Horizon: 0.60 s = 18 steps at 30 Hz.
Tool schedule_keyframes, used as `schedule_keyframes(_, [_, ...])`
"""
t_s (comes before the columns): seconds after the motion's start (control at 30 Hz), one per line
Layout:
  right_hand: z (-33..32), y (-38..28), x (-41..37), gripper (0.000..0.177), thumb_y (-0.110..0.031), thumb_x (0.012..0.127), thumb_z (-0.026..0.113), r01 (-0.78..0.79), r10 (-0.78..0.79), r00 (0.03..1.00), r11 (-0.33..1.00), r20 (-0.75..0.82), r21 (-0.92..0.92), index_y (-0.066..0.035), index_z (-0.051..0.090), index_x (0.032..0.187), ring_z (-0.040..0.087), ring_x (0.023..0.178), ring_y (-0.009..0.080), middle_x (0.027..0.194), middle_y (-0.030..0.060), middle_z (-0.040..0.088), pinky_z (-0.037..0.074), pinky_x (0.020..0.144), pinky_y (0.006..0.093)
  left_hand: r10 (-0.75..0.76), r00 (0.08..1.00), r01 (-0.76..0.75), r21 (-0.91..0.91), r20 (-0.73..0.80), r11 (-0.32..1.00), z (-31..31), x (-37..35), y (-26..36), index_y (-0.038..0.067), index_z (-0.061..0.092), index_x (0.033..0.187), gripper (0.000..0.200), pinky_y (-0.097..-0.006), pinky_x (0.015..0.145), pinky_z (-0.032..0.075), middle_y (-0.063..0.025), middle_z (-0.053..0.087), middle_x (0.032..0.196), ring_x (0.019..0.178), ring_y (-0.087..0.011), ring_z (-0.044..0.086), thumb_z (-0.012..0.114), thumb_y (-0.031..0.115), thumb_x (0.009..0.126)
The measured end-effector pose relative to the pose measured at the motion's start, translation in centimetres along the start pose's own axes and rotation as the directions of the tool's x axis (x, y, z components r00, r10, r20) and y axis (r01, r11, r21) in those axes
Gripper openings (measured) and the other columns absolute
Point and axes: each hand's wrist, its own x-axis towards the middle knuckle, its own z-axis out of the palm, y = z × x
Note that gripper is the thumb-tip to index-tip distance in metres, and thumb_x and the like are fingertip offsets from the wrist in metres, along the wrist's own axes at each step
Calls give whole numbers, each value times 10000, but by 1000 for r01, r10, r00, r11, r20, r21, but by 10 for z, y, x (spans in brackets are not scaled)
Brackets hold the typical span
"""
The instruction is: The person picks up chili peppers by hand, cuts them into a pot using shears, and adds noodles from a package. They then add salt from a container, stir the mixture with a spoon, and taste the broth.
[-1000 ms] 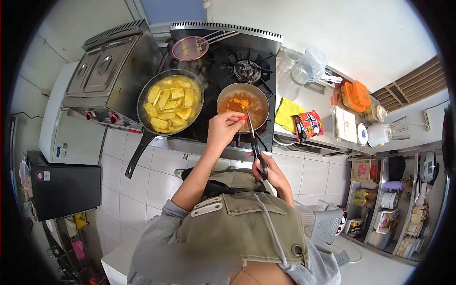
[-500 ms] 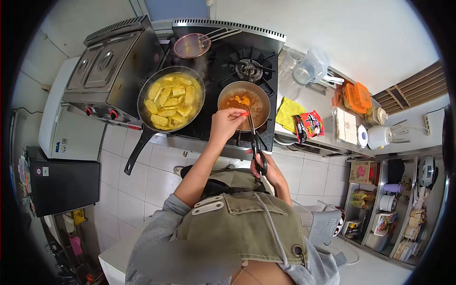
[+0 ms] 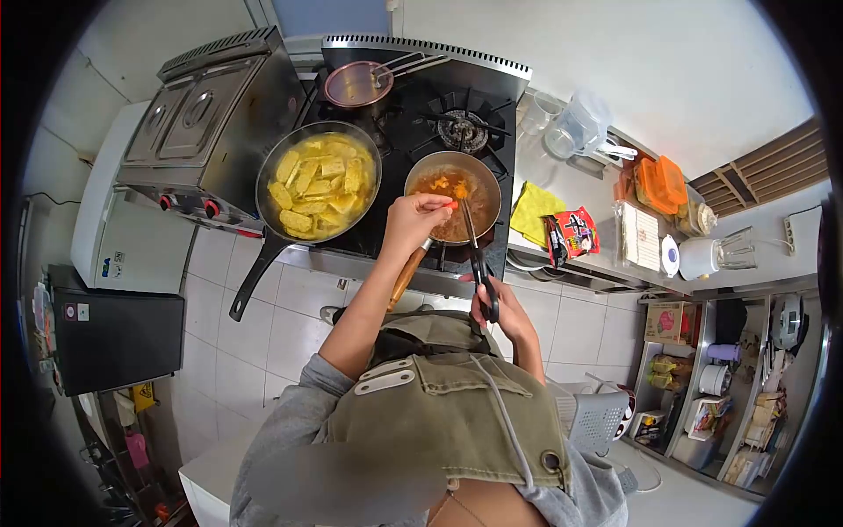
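My left hand [image 3: 416, 223] pinches a small red piece [image 3: 451, 205] over a saucepan [image 3: 498, 211] of reddish-brown broth. I cannot make out what kind of food the piece is. Black-handled scissors [image 3: 485, 285] are in my right hand [image 3: 507, 316], their blades pointing away from me over the saucepan, beside the red piece. Orange bits [image 3: 460, 191] float in the broth. From under my left wrist the saucepan's wooden handle [image 3: 405, 282] sticks out toward me.
Left of the saucepan, a black-handled frying pan [image 3: 251, 289] holds yellow-coated slices [image 3: 329, 167] in liquid. A round lid-like item [image 3: 351, 83] with utensils lies at the stove's back. On the right counter are a yellow cloth [image 3: 529, 213], a red noodle packet [image 3: 575, 233] and orange-lidded containers [image 3: 660, 183].
My left hand has shifted slightly left, showing the wooden handle. The scissors and right hand have moved slightly right and tilted. The orange bits have drifted in the broth.
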Motion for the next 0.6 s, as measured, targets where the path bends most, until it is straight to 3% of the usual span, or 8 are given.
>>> schedule_keyframes(0.6, [6, -2, 2, 555, -497, 868, 533, 20, -20, 1000, 1000, 16, 9, -30, 495, 1165, 430, 461, 71, 532, -6, 469, 293, 445, 223, 50, 999, -50, 9, -9, 999, 8, -1, 3, -43, 653, 975, 215, -213, 704, 521, -96, 670, 849, 779, -114, 643, 674, 36, 776])
